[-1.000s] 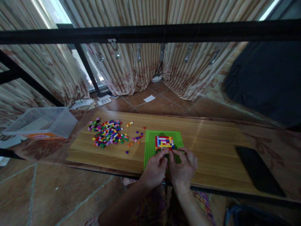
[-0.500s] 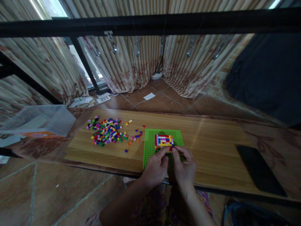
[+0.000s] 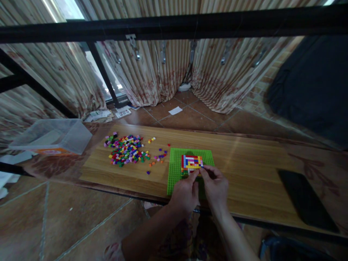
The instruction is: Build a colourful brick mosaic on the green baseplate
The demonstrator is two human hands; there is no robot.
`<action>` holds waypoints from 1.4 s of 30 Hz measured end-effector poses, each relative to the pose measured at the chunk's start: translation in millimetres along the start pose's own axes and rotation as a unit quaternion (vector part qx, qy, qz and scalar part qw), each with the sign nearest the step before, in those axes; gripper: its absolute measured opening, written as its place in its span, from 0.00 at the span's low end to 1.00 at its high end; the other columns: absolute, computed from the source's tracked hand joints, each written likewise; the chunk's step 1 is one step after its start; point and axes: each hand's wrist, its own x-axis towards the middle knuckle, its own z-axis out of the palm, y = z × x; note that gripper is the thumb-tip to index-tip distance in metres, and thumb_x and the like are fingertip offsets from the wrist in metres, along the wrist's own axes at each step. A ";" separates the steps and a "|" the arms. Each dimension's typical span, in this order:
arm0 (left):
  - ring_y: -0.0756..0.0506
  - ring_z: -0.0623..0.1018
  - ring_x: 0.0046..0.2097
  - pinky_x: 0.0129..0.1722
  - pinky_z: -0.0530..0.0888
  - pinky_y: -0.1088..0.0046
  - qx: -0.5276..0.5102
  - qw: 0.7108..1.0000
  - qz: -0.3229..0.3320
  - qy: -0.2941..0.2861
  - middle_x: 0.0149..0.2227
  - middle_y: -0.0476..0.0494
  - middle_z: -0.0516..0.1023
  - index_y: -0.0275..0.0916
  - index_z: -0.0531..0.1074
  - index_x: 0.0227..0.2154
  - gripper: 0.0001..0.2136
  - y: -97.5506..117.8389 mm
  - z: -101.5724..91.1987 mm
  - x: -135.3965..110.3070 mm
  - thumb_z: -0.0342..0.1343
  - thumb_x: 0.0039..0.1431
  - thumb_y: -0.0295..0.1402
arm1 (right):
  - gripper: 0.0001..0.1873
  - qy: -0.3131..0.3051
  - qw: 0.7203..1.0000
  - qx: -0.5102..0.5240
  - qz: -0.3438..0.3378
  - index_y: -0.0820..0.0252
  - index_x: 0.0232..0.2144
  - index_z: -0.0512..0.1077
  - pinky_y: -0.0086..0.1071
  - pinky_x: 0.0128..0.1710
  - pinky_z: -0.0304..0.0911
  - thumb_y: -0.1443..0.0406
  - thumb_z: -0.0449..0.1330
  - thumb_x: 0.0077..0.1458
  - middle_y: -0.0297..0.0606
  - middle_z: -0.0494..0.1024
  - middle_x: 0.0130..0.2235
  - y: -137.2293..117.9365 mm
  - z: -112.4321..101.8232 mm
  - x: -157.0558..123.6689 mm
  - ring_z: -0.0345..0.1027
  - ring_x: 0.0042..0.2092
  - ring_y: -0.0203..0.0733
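A green studded baseplate (image 3: 174,174) lies on the wooden board, with a small multicoloured structure of toy bricks (image 3: 191,161) built on it in red, yellow, white and blue. My left hand (image 3: 185,192) is at the structure's front side, its index fingertip against the bricks and the other fingers curled. My right hand (image 3: 217,186) is at the front right corner, thumb and index finger pinched together close to a blue brick. Whatever lies between the fingertips of either hand is too small or hidden. Both hands cover the front of the baseplate.
Left of the baseplate is a heap of loose bricks (image 3: 127,149), with several strays beside it. A clear plastic bin (image 3: 78,136) stands at the far left. Toward the right end of the wooden board (image 3: 252,163) lies a dark flat slab (image 3: 304,199). A black bar (image 3: 174,27) crosses beyond.
The view has shifted slightly, so the board and bricks appear a little farther right. My hands stay at the structure's front; the right fingertips sit slightly higher along its right corner.
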 end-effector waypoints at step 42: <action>0.55 0.63 0.22 0.24 0.59 0.78 -0.473 0.846 -0.246 -0.024 0.20 0.54 0.66 0.34 0.73 0.29 0.21 3.4 -24.6 -64.7 0.64 0.50 0.51 | 0.09 -0.170 0.964 -0.046 -0.202 0.50 0.41 0.79 0.33 0.40 0.73 0.60 0.61 0.59 0.38 0.80 0.40 -14.6 -37.6 -91.2 0.76 0.41 0.41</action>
